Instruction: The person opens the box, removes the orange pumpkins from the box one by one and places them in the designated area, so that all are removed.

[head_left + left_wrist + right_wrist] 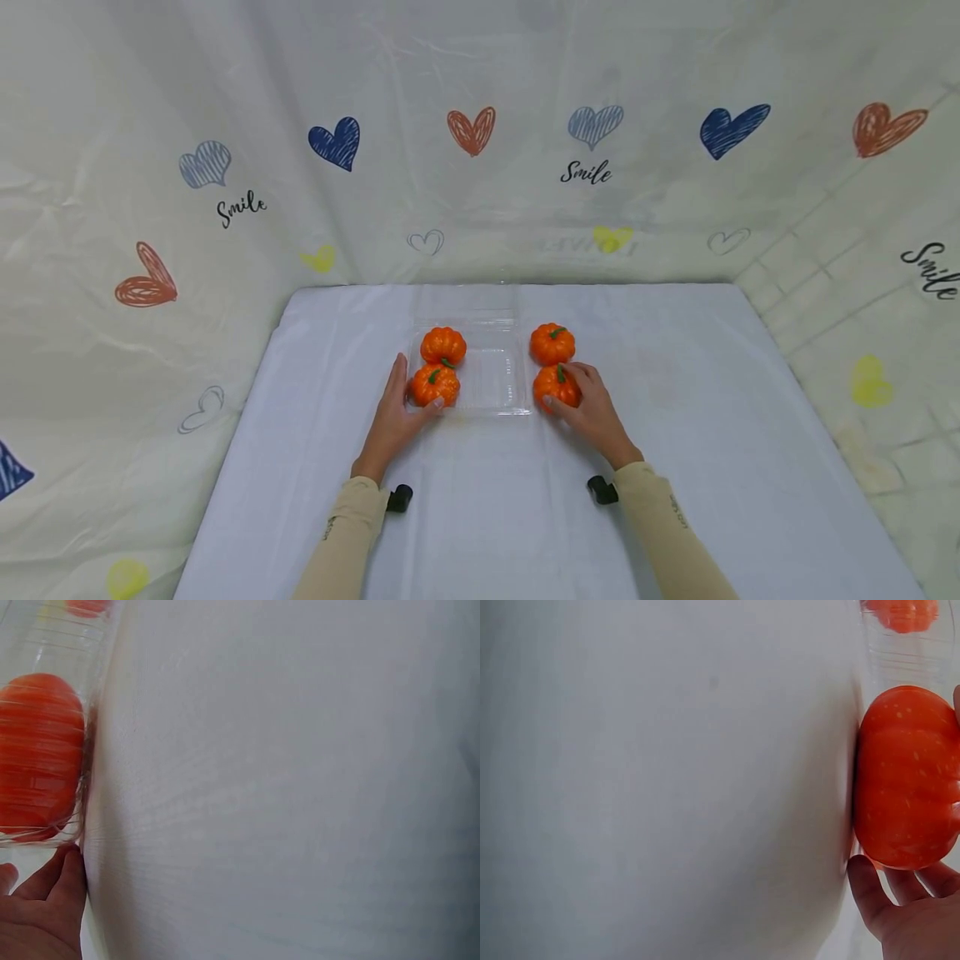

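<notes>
A clear plastic container (489, 377) with its lid folded back lies on the table. Two small orange pumpkins with green stems, a rear one (442, 344) and a front one (435, 386), sit in its left half. My left hand (400, 414) rests against the container's left side with fingers straight, its thumb by the front edge. Right of the container, my right hand (592, 410) holds another pumpkin (553, 387) between thumb and fingers; this pumpkin (907, 776) appears low against the cloth in the right wrist view. Just behind it sits one more pumpkin (552, 343), untouched.
White cloth covers the table (675, 375). Behind and beside it hangs a pale sheet (525, 208) printed with hearts and the word Smile. A small black device (400, 498) is at the left wrist, and another black device (602, 490) is at the right wrist.
</notes>
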`<act>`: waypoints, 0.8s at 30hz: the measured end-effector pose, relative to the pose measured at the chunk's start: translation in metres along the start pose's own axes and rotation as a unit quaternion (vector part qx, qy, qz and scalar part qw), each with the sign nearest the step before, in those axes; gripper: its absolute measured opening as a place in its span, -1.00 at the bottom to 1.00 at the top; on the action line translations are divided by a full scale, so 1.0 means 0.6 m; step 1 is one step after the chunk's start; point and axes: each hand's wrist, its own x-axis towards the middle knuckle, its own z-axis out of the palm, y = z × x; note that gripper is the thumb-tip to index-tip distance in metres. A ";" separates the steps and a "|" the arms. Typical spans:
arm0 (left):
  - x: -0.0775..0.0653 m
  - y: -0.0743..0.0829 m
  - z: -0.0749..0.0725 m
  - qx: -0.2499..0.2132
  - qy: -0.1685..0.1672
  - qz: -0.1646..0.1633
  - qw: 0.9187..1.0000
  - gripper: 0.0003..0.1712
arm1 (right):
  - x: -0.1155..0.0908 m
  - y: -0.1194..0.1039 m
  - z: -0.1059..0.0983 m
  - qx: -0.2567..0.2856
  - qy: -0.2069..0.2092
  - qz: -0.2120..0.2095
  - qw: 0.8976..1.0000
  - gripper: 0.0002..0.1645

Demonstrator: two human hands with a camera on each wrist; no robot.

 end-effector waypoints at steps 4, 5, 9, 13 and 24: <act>0.002 0.001 -0.001 0.001 -0.001 0.003 1.000 0.37 | 0.002 0.002 0.001 0.005 -0.002 0.014 1.000 -0.10; 0.003 0.001 -0.002 0.003 -0.001 0.005 1.000 0.36 | 0.003 0.002 0.001 0.007 -0.004 0.017 1.000 -0.09; 0.003 0.001 -0.002 0.008 0.002 0.006 1.000 0.35 | 0.004 0.003 0.000 0.014 -0.007 0.020 1.000 -0.07; 0.001 0.001 -0.002 0.006 0.001 0.004 1.000 0.35 | 0.005 0.001 -0.002 0.013 -0.007 0.022 1.000 -0.04; -0.002 0.004 -0.002 0.007 0.000 -0.003 1.000 0.34 | 0.023 -0.025 -0.010 0.034 0.021 0.052 0.998 0.01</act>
